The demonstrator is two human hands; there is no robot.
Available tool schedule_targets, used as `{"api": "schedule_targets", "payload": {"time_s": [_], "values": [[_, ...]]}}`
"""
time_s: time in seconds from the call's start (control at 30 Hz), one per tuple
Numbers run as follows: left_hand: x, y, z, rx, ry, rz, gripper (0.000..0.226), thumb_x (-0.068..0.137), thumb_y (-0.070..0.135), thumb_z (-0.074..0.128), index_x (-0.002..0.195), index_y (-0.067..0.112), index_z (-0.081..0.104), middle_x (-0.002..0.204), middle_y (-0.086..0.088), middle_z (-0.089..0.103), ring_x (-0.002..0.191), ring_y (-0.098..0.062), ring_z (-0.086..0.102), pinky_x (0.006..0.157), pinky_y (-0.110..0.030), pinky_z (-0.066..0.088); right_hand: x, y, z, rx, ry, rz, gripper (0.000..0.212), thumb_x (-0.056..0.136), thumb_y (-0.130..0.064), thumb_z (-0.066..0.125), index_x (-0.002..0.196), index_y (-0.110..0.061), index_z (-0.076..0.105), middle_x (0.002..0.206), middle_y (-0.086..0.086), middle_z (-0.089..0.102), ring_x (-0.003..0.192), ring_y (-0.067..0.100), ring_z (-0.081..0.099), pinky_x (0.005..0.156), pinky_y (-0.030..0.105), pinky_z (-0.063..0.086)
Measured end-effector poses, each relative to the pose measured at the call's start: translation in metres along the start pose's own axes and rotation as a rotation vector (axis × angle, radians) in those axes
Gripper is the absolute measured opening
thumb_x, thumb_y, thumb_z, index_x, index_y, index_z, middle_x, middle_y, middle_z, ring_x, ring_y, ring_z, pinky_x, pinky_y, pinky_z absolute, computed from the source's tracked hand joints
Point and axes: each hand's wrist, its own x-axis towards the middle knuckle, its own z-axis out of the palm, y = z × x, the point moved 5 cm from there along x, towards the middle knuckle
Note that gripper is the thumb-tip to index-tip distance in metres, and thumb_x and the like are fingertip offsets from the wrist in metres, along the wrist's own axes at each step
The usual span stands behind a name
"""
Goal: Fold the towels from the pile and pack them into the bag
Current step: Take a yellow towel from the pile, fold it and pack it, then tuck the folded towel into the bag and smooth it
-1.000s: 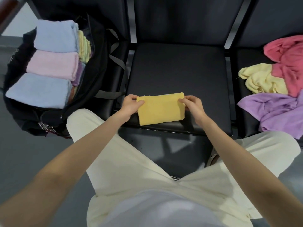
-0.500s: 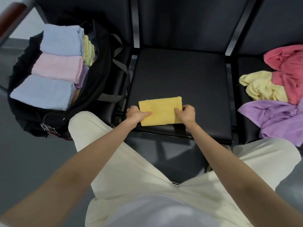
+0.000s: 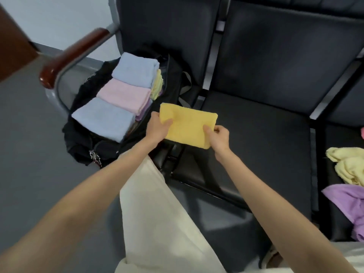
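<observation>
Yellow terry cloth, folded into a flat rectangle, hangs between my two hands: the folded yellow towel (image 3: 187,128) is lifted off the black seat (image 3: 262,138) and sits just beside the open black bag (image 3: 82,142), over the bag's right edge. My left hand (image 3: 157,127) grips the towel's left end, thumb lying on top and the fingers tucked under it. My right hand (image 3: 219,135) pinches the lower right corner, thumb on the top face and curled fingers behind. The towel spans the gap between them, its far edge tilted up and away from me.

In the bag, three folded towels lie side by side on top: a blue towel (image 3: 136,68) farthest, a pink towel (image 3: 124,95) in the middle, another blue one (image 3: 102,119) nearest. At the right edge of my view, on the next seat, lie a crumpled pale yellow towel (image 3: 346,166) and a purple towel (image 3: 346,203), well apart from my hands.
</observation>
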Motion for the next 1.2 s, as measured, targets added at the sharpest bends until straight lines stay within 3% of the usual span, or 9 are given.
{"api": "schedule_targets", "payload": {"time_s": [0.13, 0.3, 0.4, 0.53, 0.7, 0.87, 0.93, 1.03, 1.2], "values": [[0.049, 0.017, -0.079, 0.144, 0.151, 0.128, 0.039, 0.095, 0.027, 0.058, 0.122, 0.003, 0.043, 0.118, -0.012, 0.058, 0.107, -0.028, 0.055, 0.080, -0.033, 0.042, 0.013, -0.041, 0.079, 0.094, -0.141, -0.013, 0.033, 0.090, -0.018, 0.063, 0.117, -0.001, 0.054, 0.113, 0.007, 0.061, 0.103, 0.019, 0.060, 0.080, 0.026, 0.051], [0.120, 0.019, -0.155, 0.323, 0.216, 0.122, 0.031, 0.090, 0.027, 0.063, 0.108, 0.007, 0.046, 0.105, -0.011, 0.056, 0.104, -0.028, 0.055, 0.073, -0.033, 0.036, 0.040, -0.078, 0.168, 0.087, -0.204, -0.042, 0.023, 0.086, -0.011, 0.065, 0.100, 0.006, 0.060, 0.105, 0.016, 0.066, 0.099, 0.027, 0.064, 0.090, 0.045, 0.053], [0.158, 0.009, -0.183, 0.385, 0.218, 0.106, 0.038, 0.088, 0.026, 0.066, 0.115, 0.004, 0.049, 0.115, -0.015, 0.059, 0.109, -0.031, 0.055, 0.081, -0.038, 0.040, 0.059, -0.088, 0.212, 0.044, -0.205, -0.063, 0.018, 0.082, -0.012, 0.067, 0.076, -0.004, 0.053, 0.082, 0.010, 0.059, 0.080, 0.022, 0.060, 0.075, 0.040, 0.054], [0.193, -0.015, -0.195, 0.444, 0.178, 0.030, 0.042, 0.089, 0.027, 0.065, 0.119, 0.004, 0.048, 0.122, -0.015, 0.058, 0.113, -0.033, 0.053, 0.089, -0.041, 0.042, 0.077, -0.085, 0.246, -0.003, -0.170, -0.018, 0.042, 0.082, -0.010, 0.066, 0.059, -0.016, 0.031, 0.068, 0.004, 0.047, 0.065, 0.017, 0.048, 0.059, 0.026, 0.040], [0.202, -0.042, -0.186, 0.533, 0.176, -0.079, 0.042, 0.093, 0.028, 0.061, 0.121, 0.003, 0.043, 0.121, -0.017, 0.057, 0.113, -0.036, 0.053, 0.094, -0.047, 0.044, 0.089, -0.071, 0.259, -0.132, -0.200, -0.023, 0.040, 0.082, -0.015, 0.070, 0.063, -0.016, 0.035, 0.069, 0.003, 0.046, 0.068, 0.018, 0.050, 0.058, 0.026, 0.044], [0.187, -0.027, -0.182, 0.558, 0.357, -0.162, 0.056, 0.088, 0.017, 0.066, 0.133, 0.002, 0.036, 0.136, -0.019, 0.047, 0.126, -0.036, 0.044, 0.099, -0.046, 0.039, 0.085, -0.076, 0.251, -0.217, -0.245, -0.112, 0.028, 0.082, -0.026, 0.073, 0.083, -0.010, 0.050, 0.087, 0.006, 0.058, 0.086, 0.022, 0.060, 0.082, 0.038, 0.053], [0.172, -0.013, -0.177, 0.569, 0.468, -0.061, 0.054, 0.086, 0.006, 0.061, 0.134, 0.002, 0.037, 0.138, -0.017, 0.045, 0.127, -0.035, 0.042, 0.099, -0.044, 0.037, 0.079, -0.076, 0.233, -0.272, -0.239, -0.171, 0.032, 0.084, -0.030, 0.071, 0.097, -0.007, 0.053, 0.092, 0.005, 0.058, 0.090, 0.021, 0.059, 0.082, 0.035, 0.049], [0.139, 0.010, -0.148, 0.597, 0.537, 0.294, 0.052, 0.084, 0.000, 0.052, 0.135, 0.003, 0.043, 0.135, -0.014, 0.050, 0.123, -0.033, 0.046, 0.100, -0.040, 0.036, 0.069, -0.066, 0.188, -0.447, -0.248, -0.261, 0.054, 0.089, -0.033, 0.064, 0.132, -0.004, 0.048, 0.111, 0.008, 0.065, 0.110, 0.019, 0.059, 0.089, 0.026, 0.043], [0.071, 0.037, -0.041, 0.615, 0.207, 0.645, 0.052, 0.091, 0.013, 0.055, 0.141, 0.004, 0.042, 0.146, -0.015, 0.043, 0.135, -0.030, 0.039, 0.112, -0.040, 0.032, 0.061, -0.029, 0.079, -0.712, -0.273, -0.277, 0.075, 0.092, -0.027, 0.062, 0.150, -0.005, 0.019, 0.139, 0.019, 0.046, 0.128, 0.030, 0.046, 0.104, 0.035, 0.040]]}}
